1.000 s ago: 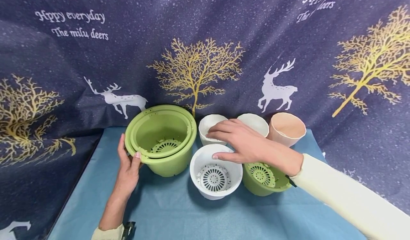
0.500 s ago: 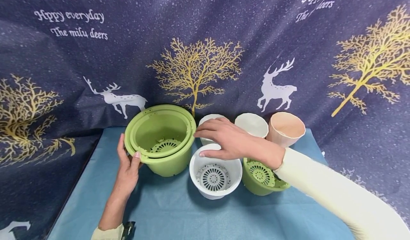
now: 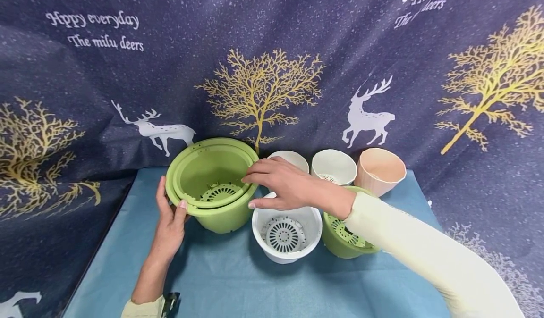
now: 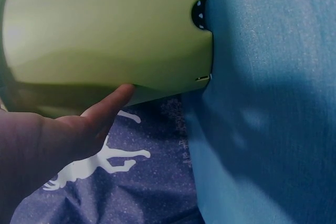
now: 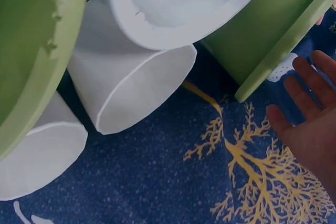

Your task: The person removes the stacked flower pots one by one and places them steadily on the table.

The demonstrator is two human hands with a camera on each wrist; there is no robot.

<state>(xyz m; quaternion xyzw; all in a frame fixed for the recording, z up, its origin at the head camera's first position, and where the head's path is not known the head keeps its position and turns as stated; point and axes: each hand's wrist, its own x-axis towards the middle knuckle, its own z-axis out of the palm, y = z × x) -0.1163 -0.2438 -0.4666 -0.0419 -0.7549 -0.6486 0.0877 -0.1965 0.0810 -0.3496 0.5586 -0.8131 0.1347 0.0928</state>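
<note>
On the left of the table, a large green flower pot has a smaller green pot nested in it, with a slotted bottom. My left hand holds the large pot's left rim, thumb on the edge; the left wrist view shows a finger along its outer wall. My right hand reaches over the white pot, fingers extended beside the nested pots' right rim. From the right wrist view, those fingers are spread and hold nothing, with a gap to the large pot's rim.
Behind stand two white faceted pots and a peach one. Another green pot, partly behind the right sleeve, stands right of the front white pot. A blue cloth covers the table; a deer-print curtain hangs behind.
My right hand has moved left, from over the white pots to the nested green pots' right rim. The left hand stays on the large pot's rim; the pots have not visibly moved.
</note>
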